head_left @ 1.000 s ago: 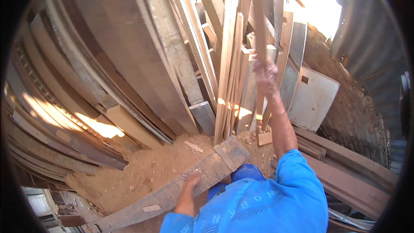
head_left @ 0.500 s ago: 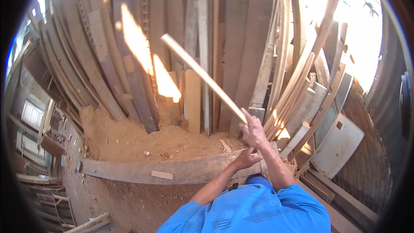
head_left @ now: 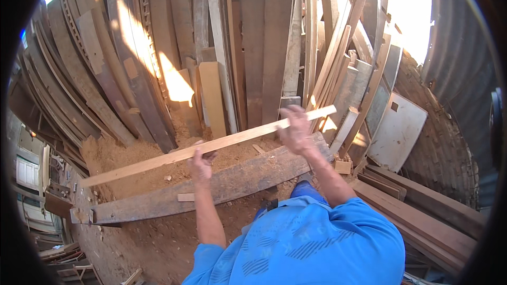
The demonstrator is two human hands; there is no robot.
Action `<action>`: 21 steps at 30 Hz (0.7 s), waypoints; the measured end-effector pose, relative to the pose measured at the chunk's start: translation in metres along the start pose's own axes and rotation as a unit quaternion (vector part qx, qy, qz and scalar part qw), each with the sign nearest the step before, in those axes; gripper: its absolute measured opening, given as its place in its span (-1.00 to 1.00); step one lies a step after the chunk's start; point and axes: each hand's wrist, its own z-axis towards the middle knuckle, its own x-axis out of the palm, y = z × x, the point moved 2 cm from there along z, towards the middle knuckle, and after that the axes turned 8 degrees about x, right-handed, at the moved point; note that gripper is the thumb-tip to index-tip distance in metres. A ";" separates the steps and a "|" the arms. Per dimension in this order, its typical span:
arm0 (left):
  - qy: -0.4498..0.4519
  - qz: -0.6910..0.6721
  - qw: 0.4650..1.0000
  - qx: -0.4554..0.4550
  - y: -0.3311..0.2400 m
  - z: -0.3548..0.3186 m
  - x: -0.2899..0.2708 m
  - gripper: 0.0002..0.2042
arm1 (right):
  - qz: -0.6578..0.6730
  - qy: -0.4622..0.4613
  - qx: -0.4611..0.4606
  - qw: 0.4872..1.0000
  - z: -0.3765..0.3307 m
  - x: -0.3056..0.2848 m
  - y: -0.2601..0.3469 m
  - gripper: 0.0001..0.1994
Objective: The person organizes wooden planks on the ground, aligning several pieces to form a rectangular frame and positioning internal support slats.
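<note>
A long, pale wooden strip (head_left: 243, 138) lies across my front above a thick, worn plank bench (head_left: 142, 207). It slants, its left end lower in the picture than its right. My left hand (head_left: 201, 166) is closed around the strip near its middle, thumb on the near side. Close to the right end, my right hand (head_left: 296, 130) grips it from above, slightly blurred. Below my left hand, a small flat wood offcut (head_left: 186, 197) rests on the bench.
Tall boards (head_left: 253, 47) lean upright along the far side. Sawdust (head_left: 113, 161) is heaped at their feet. Stacked long timbers (head_left: 422, 216) lie at the right, near a pale panel with a square hole (head_left: 398, 132). Corrugated sheeting (head_left: 465, 63) stands beyond.
The strip has swung from pointing away from me to lying crosswise. My left hand has moved left and taken hold of it. My right hand has shifted slightly left and away from me.
</note>
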 end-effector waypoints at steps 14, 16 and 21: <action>-0.053 -0.044 0.997 -0.022 -0.038 -0.018 -0.116 -0.68 | 0.543 0.011 0.340 0.767 -0.014 0.006 -0.220 -0.55; -0.066 -0.035 0.997 -0.029 -0.034 -0.021 -0.119 -0.68 | 0.599 0.024 0.311 0.738 -0.011 0.029 -0.226 -0.67; -0.168 -0.026 0.985 -0.025 -0.016 -0.032 -0.122 -0.73 | 0.522 0.079 0.395 0.752 -0.049 0.037 -0.221 -0.92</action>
